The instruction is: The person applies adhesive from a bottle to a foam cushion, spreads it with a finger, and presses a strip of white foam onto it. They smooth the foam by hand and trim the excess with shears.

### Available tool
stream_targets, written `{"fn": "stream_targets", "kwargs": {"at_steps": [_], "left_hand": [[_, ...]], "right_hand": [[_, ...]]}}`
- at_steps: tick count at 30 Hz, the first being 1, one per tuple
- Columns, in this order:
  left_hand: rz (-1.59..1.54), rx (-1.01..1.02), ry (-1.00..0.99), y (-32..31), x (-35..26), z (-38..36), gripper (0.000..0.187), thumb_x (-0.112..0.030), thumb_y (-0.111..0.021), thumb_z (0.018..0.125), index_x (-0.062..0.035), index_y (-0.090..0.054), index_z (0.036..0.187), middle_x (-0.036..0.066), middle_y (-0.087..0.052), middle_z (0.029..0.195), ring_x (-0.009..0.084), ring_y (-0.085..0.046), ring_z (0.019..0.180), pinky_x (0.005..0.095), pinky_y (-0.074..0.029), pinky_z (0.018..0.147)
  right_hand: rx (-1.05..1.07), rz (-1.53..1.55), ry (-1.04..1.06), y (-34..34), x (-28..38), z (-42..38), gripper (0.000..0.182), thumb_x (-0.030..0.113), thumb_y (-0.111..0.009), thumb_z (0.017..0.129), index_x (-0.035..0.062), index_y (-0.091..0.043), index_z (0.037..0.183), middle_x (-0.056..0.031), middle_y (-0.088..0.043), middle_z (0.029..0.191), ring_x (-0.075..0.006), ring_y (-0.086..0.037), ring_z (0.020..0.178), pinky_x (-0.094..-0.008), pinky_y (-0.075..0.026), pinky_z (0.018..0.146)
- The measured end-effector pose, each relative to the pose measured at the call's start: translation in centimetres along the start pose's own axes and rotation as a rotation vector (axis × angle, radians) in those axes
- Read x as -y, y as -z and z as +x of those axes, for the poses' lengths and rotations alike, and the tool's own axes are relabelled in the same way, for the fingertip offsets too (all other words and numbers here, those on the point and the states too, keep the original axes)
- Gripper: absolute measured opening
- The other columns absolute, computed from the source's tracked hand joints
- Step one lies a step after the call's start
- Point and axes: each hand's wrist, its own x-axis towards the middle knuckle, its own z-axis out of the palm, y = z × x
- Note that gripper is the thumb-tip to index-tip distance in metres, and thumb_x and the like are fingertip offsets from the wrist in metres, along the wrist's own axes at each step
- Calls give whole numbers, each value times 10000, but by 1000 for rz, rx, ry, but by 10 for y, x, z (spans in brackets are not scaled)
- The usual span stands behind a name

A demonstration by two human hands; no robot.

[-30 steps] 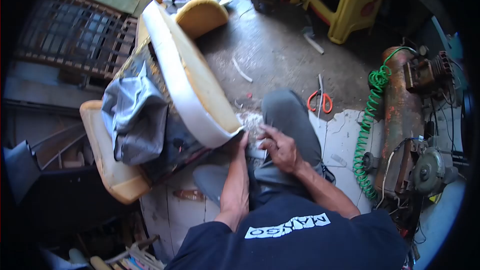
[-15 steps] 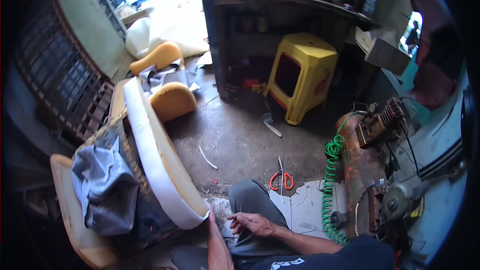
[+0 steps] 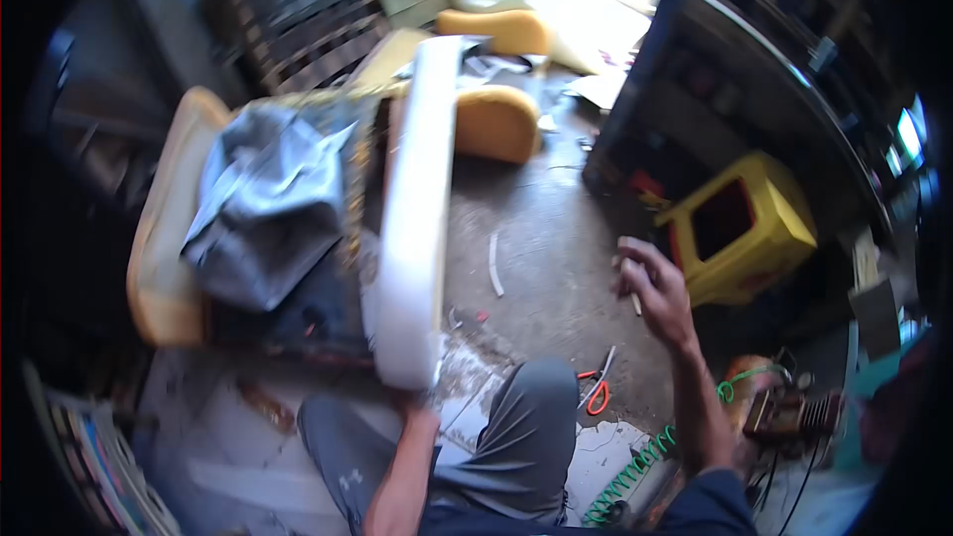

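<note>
A long padded furniture panel (image 3: 412,208) with white covering stands on edge to the left of my legs. My left hand (image 3: 417,403) is at its near lower end; the panel hides most of the fingers, which seem to grip it there. My right hand (image 3: 657,290) is raised above the floor, in front of the yellow plastic stool (image 3: 747,228). Its fingers are loosely bent, apart and somewhat blurred, with nothing plainly held. Orange-handled scissors (image 3: 599,397) lie on the floor beyond my right knee.
Grey fabric (image 3: 270,203) lies heaped on the furniture frame at left. Mustard-coloured padded pieces (image 3: 496,124) stand beyond the panel. A green coiled hose (image 3: 635,476) runs toward the compressor (image 3: 794,412) at right. A dark cabinet (image 3: 730,89) stands behind the stool. A white strip (image 3: 494,263) lies on the floor.
My view has swung left and tilted. My right hand has risen from beside my knee, out to the right and forward. My left hand stays at the panel's near end.
</note>
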Motion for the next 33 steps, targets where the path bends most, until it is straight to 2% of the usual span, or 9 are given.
{"fn": "stream_targets", "kwargs": {"at_steps": [1, 4, 7, 8, 9, 13, 16, 20, 33], "left_hand": [[-130, -127, -37, -13, -28, -27, 617, -489, -371, 1088, -88, -393, 1557, 73, -465, 1550, 264, -446, 1410, 385, -334, 1166], [936, -288, -898, -51, -91, -42, 628, -398, -225, 1122, 44, -306, 1561, 241, -298, 1625, 360, -285, 1510, 451, -183, 1263], [999, 132, -884, -128, -135, -48, 544, -266, -268, 1105, 9, -319, 1572, 248, -287, 1632, 379, -289, 1509, 475, -232, 1236], [1466, 90, -992, -132, -137, -35, 603, -268, -434, 1043, -46, -309, 1589, 251, -298, 1623, 408, -355, 1457, 516, -288, 1190], [1456, 64, -1012, -144, -133, -35, 603, -268, -434, 1043, -46, -309, 1589, 251, -298, 1623, 408, -355, 1457, 516, -288, 1190], [1824, -440, -1107, -164, -105, -40, 854, -291, -708, 856, -113, -318, 1596, 217, -331, 1612, 415, -406, 1401, 546, -336, 1132], [1842, -377, -1171, -164, -109, -41, 822, -244, -726, 853, -107, -344, 1568, 212, -366, 1581, 427, -455, 1321, 545, -361, 1090], [1893, -380, -1169, -164, -112, -39, 811, -229, -729, 866, -79, -342, 1562, 258, -364, 1562, 444, -469, 1287, 550, -373, 1067], [1833, -399, -1194, -159, -111, -37, 805, -329, -745, 844, -150, -386, 1543, 224, -386, 1534, 399, -486, 1233, 547, -397, 999]], "right_hand": [[-191, -110, 83, 40, 12, 36, 393, 176, -597, 1022, -40, -583, 1351, -89, -678, 966, -108, -679, 851, -269, -551, 776], [-686, -497, 338, 154, 58, 123, 433, 267, -629, 988, -21, -625, 1311, -144, -718, 1057, -237, -695, 990, -361, -536, 929], [-1020, -721, 417, 263, 89, 196, 434, 316, -660, 956, 12, -643, 1266, -183, -680, 1110, -327, -670, 1024, -431, -538, 936], [-1111, -936, 442, 298, 97, 217, 446, 337, -645, 955, 24, -636, 1274, -208, -670, 1152, -368, -637, 1091, -466, -508, 985], [-1235, -1192, 484, 339, 100, 241, 461, 358, -620, 960, 43, -625, 1297, -218, -664, 1168, -388, -611, 1138, -485, -474, 1023], [-1150, -1245, -204, 521, 106, 323, 758, 649, -652, 848, 70, -597, 1333, -266, -626, 1289, -436, -615, 1199, -511, -515, 1000], [-1121, -1144, -483, 695, 21, 399, 1242, 924, -537, 733, 137, -187, 1628, -305, -385, 1570, -459, -398, 1451, -551, -361, 1157], [-1189, -1287, -706, 642, 32, 383, 1231, 888, -576, 752, 74, -238, 1612, -255, -430, 1544, -405, -461, 1392, -500, -394, 1113], [-730, -1173, -546, 668, 15, 357, 932, 749, -626, 849, 17, -508, 1413, -181, -650, 1147, -289, -610, 1035, -433, -469, 890]]}}
